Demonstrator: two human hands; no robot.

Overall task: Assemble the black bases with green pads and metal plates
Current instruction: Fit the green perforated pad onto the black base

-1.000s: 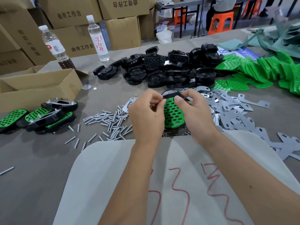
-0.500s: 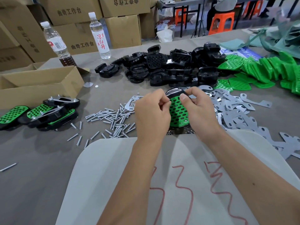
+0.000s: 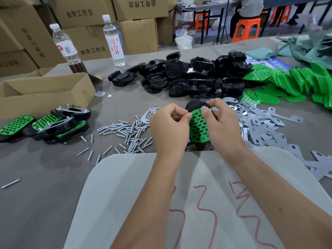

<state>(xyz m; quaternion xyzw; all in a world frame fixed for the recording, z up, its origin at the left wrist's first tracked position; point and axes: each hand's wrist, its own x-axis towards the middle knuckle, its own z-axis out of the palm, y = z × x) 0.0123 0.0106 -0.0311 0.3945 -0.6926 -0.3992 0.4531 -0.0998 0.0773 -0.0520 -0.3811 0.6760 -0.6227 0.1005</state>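
Both hands are holding one piece above the table edge: left hand (image 3: 170, 123) pinching the green pad (image 3: 198, 128) at its side, right hand (image 3: 221, 121) gripping the black base (image 3: 195, 105) behind it, probably lining up holes; screws (image 3: 125, 132) lying close for fastening

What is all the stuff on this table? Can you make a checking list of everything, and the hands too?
Surface: grey table with a pale cloth bearing red marks at the near edge.
Job's things: piece in hand, a green pad on a black base; loose black bases; green pads; metal plates; finished pieces at left.
Clutter: scattered screws, two bottles, open cardboard box.
Grippers: left hand and right hand both pinch the piece in hand.
Cables: nothing seen.
Surroundings: stacked cartons, orange stools, a seated person behind.
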